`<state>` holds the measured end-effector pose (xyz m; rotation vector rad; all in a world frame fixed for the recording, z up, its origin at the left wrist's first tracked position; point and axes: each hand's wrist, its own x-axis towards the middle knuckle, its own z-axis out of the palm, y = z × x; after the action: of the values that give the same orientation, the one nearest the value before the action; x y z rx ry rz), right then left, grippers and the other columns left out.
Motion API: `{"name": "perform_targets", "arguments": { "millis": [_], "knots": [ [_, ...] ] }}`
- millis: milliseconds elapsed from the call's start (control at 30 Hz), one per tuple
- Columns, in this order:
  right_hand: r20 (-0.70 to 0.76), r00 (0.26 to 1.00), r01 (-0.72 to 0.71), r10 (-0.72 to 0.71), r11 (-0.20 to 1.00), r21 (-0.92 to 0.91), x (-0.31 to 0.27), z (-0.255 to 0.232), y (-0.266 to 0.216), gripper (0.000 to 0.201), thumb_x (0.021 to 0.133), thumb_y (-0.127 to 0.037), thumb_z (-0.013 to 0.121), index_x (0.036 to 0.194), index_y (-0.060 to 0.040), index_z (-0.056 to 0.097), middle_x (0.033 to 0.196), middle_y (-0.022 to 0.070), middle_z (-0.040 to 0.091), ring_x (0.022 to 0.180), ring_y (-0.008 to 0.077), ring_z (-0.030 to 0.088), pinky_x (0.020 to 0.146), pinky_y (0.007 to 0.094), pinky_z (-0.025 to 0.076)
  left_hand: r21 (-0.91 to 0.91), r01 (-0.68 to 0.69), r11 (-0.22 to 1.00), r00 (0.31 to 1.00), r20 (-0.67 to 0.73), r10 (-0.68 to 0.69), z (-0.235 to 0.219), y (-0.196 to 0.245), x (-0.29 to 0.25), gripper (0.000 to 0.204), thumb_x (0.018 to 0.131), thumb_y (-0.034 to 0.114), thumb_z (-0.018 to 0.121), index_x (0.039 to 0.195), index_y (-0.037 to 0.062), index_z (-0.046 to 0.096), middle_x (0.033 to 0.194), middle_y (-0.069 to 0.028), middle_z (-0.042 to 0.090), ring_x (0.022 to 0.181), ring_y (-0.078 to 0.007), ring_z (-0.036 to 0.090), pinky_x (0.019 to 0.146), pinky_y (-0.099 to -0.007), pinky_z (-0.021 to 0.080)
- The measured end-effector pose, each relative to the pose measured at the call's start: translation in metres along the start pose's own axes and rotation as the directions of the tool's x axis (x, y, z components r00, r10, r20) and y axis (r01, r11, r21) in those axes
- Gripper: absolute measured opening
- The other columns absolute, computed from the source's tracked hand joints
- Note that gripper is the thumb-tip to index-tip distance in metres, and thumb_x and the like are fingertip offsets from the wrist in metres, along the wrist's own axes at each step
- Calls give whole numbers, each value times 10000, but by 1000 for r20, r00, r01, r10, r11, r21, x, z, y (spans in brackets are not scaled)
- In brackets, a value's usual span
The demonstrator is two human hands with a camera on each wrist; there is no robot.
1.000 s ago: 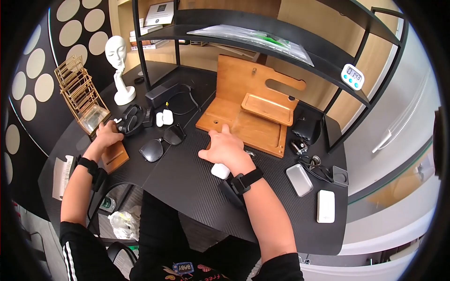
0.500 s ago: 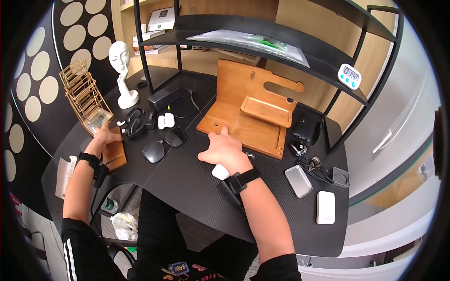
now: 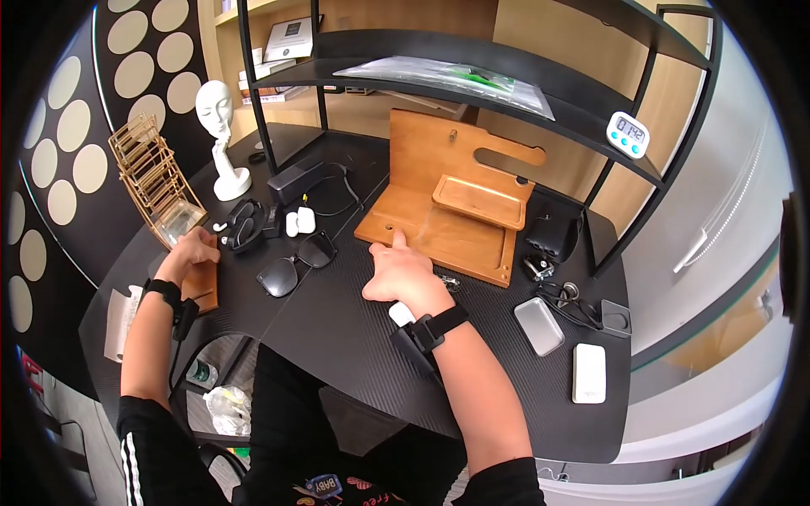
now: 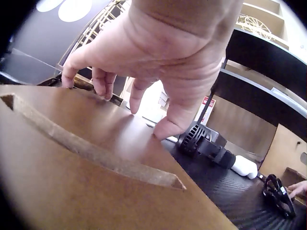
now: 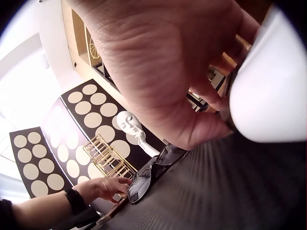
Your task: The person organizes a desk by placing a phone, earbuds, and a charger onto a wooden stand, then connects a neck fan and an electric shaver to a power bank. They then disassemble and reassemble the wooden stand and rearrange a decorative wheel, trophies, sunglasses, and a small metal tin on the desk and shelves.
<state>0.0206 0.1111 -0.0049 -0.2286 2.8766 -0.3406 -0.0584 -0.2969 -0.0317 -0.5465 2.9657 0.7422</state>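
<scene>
My left hand [image 3: 196, 248] is over the far end of a small brown wooden board [image 3: 206, 287] at the desk's left. In the left wrist view, the bent fingers and thumb of that hand [image 4: 158, 62] hold the edges of the slotted board [image 4: 91, 187]. At the front edge of a large wooden stand [image 3: 472, 253], my right hand [image 3: 403, 274] lies with its index finger on the base and its thumb out to the side; its other fingers are partly hidden. A white case [image 3: 401, 314] is by the right wrist.
Sunglasses [image 3: 297, 265], headphones [image 3: 245, 226] and a white earphone case [image 3: 300, 221] lie between the hands. A gold wire rack [image 3: 156, 173] and white head sculpture [image 3: 221, 143] stand behind the left hand. Right of the stand are a metal tin [image 3: 538, 326] and a white power bank [image 3: 589, 374].
The small board has turned slightly, its near end shifting left, and my left hand has moved with it, fingers more bent over its end. My right hand has barely shifted. The head view has tilted slightly.
</scene>
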Motion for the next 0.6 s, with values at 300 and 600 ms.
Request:
{"name": "perform_targets", "arguments": {
  "millis": [300, 600],
  "knots": [
    [27, 1000, -6, 6, 1000, -5, -3, -4, 0, 688, 657, -193, 589, 1322, -91, 445, 1484, 256, 165, 1202, 347, 493, 968, 333, 425, 241, 172, 955, 985, -72, -159, 5, 39, -33, 726, 570, 170, 672, 1266, 149, 467, 1303, -234, 371, 1164, -412, 431, 966, -420, 416],
    [18, 1000, -5, 5, 1000, 25, -1, -2, 3, 687, 655, -187, 576, 1322, -96, 442, 1492, 247, 146, 1207, 324, 495, 950, 332, 438, 192, -59, 980, 998, 18, 57, -5, 12, -13, 653, 556, 250, 708, 1171, 90, 555, 1151, -219, 533, 1109, -367, 498, 938, -369, 430]
  ]
}}
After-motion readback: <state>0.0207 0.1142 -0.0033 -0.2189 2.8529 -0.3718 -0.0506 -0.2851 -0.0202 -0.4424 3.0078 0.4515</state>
